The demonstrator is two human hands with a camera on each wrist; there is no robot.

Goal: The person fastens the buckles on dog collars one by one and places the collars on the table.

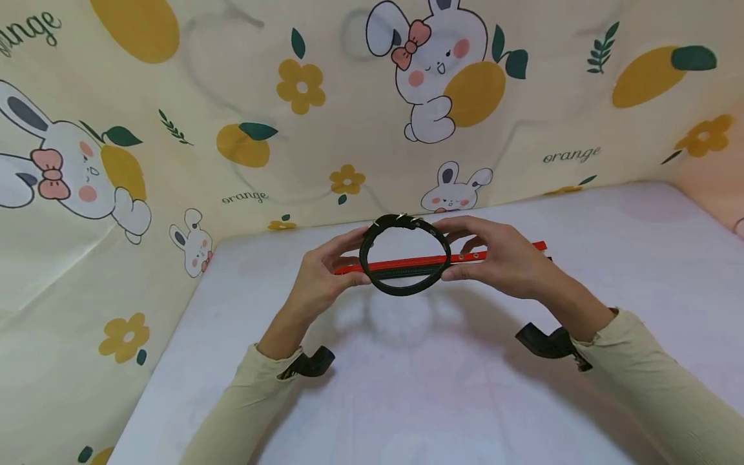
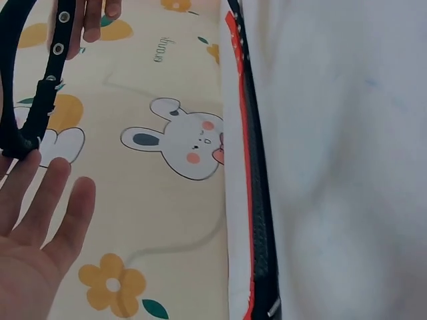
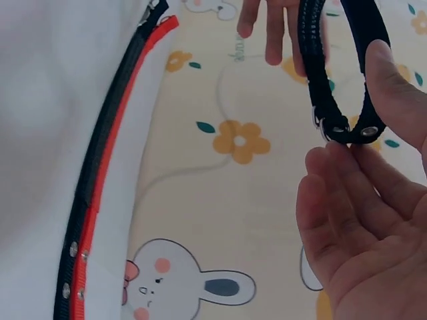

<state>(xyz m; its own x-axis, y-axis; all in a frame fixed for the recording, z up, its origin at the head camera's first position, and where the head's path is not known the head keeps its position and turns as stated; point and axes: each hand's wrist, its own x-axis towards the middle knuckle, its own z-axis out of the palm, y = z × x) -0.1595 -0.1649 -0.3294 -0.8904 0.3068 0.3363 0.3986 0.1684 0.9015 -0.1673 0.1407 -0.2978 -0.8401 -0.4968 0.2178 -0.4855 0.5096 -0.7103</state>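
Observation:
A black pet collar (image 1: 398,221), fastened into a round loop, is held up above the table between both hands. Its buckle and metal eyelets show along the upper edge. My left hand (image 1: 325,265) pinches the loop's left side between thumb and fingers. On the opposite side my right hand (image 1: 502,258) grips it the same way. In the right wrist view the buckle end of the collar (image 3: 320,87) sits by the fingertips. Behind the loop, a straight red collar (image 1: 471,256) lies alongside a straight black collar (image 1: 407,272), both with eyelets.
The table has a white cover (image 1: 401,400). Against its back and left edges hangs a cream cloth (image 1: 325,168) printed with rabbits, oranges and flowers. Black straps (image 1: 310,363) hang at both sleeve cuffs.

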